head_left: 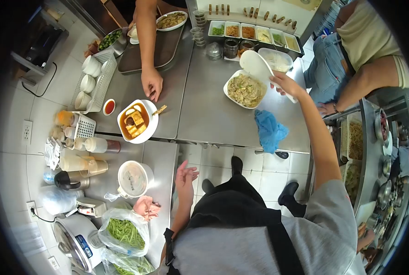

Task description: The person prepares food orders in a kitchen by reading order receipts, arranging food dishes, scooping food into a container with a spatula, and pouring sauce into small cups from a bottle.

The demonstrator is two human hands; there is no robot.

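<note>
My right hand (284, 86) is closed around the handle of a large white serving spoon (255, 64). The spoon's broad head hangs over the far edge of a white square bowl of fried rice (245, 90); I cannot tell whether it touches the rice. A crumpled blue cloth (271, 130) lies on the steel table, nearer to me than the bowl. Low over the gap beside the left counter, my left hand (185, 176) is open with fingers apart and holds nothing. Closest to it is a lidded white tub (134, 178), with a pink cloth (146, 207) nearby.
Another person's hand (152, 83) hovers near a bowl of brown soup with egg and tofu (134, 120) on a white plate. Garnish trays (248, 32) line the back. A second person (332, 64) stands at right. Bagged green vegetables (122, 233) lie front left.
</note>
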